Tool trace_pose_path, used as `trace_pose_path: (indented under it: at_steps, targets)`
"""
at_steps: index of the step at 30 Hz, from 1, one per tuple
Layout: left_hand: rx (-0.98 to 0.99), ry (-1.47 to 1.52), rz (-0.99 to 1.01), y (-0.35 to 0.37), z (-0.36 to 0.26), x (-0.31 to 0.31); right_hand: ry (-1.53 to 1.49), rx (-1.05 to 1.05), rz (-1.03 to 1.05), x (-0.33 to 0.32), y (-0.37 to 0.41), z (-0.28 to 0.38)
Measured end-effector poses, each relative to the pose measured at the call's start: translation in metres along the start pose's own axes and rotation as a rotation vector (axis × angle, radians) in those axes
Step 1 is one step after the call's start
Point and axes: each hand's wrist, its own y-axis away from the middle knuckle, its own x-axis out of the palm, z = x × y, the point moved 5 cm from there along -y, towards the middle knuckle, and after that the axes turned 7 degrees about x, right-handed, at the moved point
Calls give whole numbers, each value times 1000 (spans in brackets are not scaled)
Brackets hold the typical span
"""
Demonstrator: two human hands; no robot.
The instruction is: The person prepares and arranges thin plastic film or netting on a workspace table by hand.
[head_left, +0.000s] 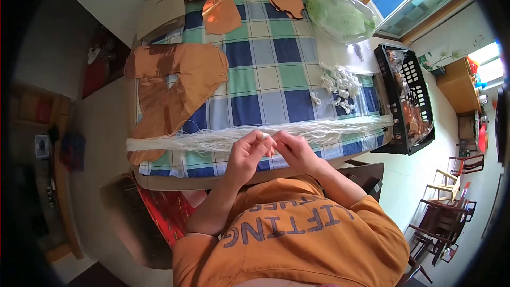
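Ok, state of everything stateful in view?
Left hand: curled, grip unclear
Right hand: fingertips against left's, grip unclear
White strands: bundled, stretched lengthwise
Small white pieces: loosely heaped
Large copper-coloured sheet: spread, wrinkled
Plastic bag: crumpled
Black crate: uncovered, filled

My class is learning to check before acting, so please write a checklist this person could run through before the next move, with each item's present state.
1. Hands together: ok. The left hand and right hand are close together, fingers bent.
2. Strands laid lengthwise: ok. The white strand bundle stretches across the near side of the checked cloth.
3. Strands off the large copper-coloured sheet: not ok. The bundle's left end crosses it.
4. White knotted pieces apart from the hands: ok. They lie beyond the bundle.
5. Strand held securely: cannot tell. Fingers hide the grip.
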Motion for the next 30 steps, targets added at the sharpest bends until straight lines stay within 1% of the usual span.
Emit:
trace_pose_path:
  at_steps: [1,3,4,7,8,11,12,15,18,21,24,27,28,30]
  targets:
    - [26,0,-61,-2,1,-3,45,40,20,2,2,1]
    - [76,-1,-180,-7,-1,-6,132,-17,-3,5,4,3]
    - [33,47,-200,-8,-2,-4,182,-51,-14,6,5,2]
    - [-19,-322,-38,-3,7,1,264,-103,-89,-3,7,15]
    - [171,-615,-1,-2,-1,9,276,-114,-117,-6,6,20]
    - [-52,-624,247,2,0,16,238,-131,-59,-19,-1,18]
    - [-56,-513,161,4,6,15,215,-75,-37,-20,-2,13]
    - [-130,-355,79,4,3,9,-21,-54,26,-18,-3,17]
    - [-129,-344,179,3,-3,8,76,69,167,-21,-1,11]
    - [-175,42,297,5,1,8,-48,-56,69,-25,0,5]
    - [48,417,42,-2,-9,11,69,-74,9,-23,4,4]
    - [23,221,-85,-4,-11,15,99,-53,-47,-16,6,9]
    - [22,-49,-74,-3,-6,13,130,-72,-92,-16,7,7]
    - [233,-587,-70,-2,-13,17,218,-105,-127,-20,3,13]
